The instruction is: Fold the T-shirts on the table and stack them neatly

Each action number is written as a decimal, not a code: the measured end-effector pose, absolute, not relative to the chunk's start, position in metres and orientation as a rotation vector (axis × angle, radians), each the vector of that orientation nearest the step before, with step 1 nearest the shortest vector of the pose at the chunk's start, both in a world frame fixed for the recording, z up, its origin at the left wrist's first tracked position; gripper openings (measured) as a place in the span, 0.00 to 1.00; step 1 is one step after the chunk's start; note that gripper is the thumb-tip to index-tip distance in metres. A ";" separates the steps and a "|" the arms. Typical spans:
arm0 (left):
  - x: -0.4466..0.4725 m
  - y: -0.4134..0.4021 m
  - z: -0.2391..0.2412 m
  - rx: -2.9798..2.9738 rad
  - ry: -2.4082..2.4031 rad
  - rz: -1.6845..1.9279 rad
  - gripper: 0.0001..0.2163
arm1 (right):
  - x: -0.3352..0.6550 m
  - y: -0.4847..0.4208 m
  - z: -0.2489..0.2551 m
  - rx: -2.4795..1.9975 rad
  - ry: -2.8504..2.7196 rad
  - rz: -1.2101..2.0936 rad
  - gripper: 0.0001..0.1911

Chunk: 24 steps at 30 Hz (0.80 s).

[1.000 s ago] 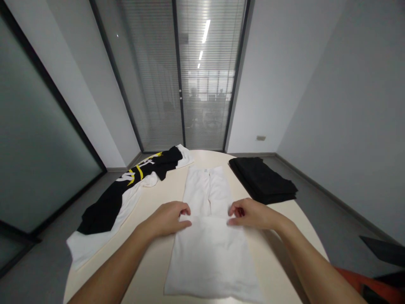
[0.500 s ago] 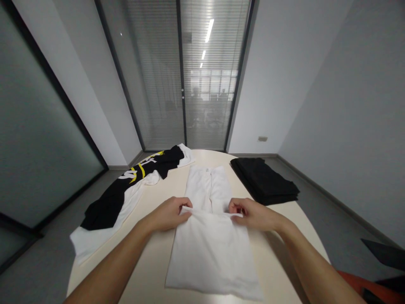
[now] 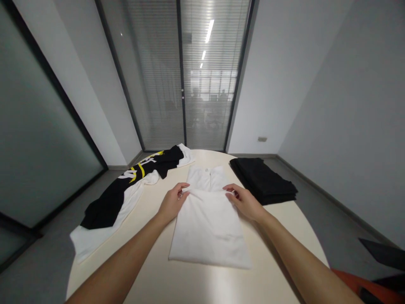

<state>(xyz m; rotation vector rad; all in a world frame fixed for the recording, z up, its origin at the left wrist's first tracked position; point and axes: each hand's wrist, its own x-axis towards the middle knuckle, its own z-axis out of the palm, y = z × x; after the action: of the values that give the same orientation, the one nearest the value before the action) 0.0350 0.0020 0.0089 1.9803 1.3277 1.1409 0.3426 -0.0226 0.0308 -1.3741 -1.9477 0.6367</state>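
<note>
A white shirt (image 3: 209, 228) lies folded on the round cream table (image 3: 152, 270), its collar end (image 3: 207, 174) pointing away from me. My left hand (image 3: 173, 201) pinches the left corner of the folded-over edge. On the other side my right hand (image 3: 243, 201) grips the right corner of that same edge. Both hands hold the fold a little short of the collar, with the doubled cloth lying flat between my forearms.
A black, white and yellow garment (image 3: 120, 194) sprawls over the table's left side and hangs past the rim. A stack of folded black clothes (image 3: 264, 179) sits at the right. An orange and black object (image 3: 370, 283) shows at the lower right corner.
Both hands have carried the shirt's folded edge away from me, towards the collar. The near hem has slid up the table with it, so the shirt is now shorter.
</note>
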 end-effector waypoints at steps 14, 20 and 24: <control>0.032 0.007 -0.005 2.158 1.286 1.117 0.20 | 0.342 -0.031 0.042 -1.191 -2.183 0.452 0.09; 0.031 -0.011 0.021 2.390 1.246 1.014 0.08 | 0.318 -0.068 0.072 -1.119 -2.519 0.891 0.15; 0.031 -0.019 0.027 2.500 1.144 0.824 0.06 | 0.295 -0.086 0.072 -1.082 -2.656 1.016 0.19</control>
<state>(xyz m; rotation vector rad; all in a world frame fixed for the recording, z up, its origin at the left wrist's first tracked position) 0.0308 -0.0187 0.0269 2.5005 1.1438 0.8245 0.2952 -0.0858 0.0724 -1.0816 -2.6557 1.0165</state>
